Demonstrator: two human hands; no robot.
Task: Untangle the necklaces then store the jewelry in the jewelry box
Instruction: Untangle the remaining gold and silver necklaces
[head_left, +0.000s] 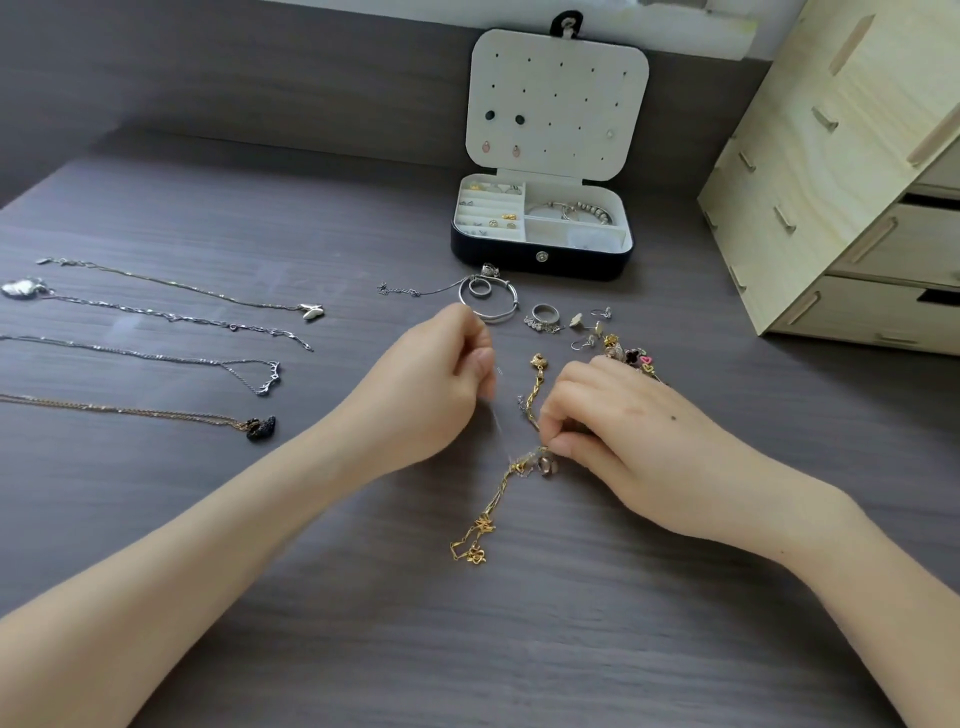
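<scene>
As left fingers (480, 358) pinch a silver chain (497, 415), right fingers (558, 441) grip the knotted gold necklace (491, 512): untangling likely needs gentle separation.

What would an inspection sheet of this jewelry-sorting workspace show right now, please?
Surface: grey wood-grain table, jewelry spread across it.
Job's things: jewelry box open at the back, partly filled; four laid-out necklaces lying straight on the left; gold chain tangled with a thin silver chain at centre; bangle, rings, earrings and charms loose in front of the box.
Clutter: nothing seen.
Grippers: left hand pinches the thin silver chain; right hand pinches the gold chain at the knot.
Cables: nothing seen.
Surroundings: pale wooden drawer unit on the right; grey panel behind.
</scene>
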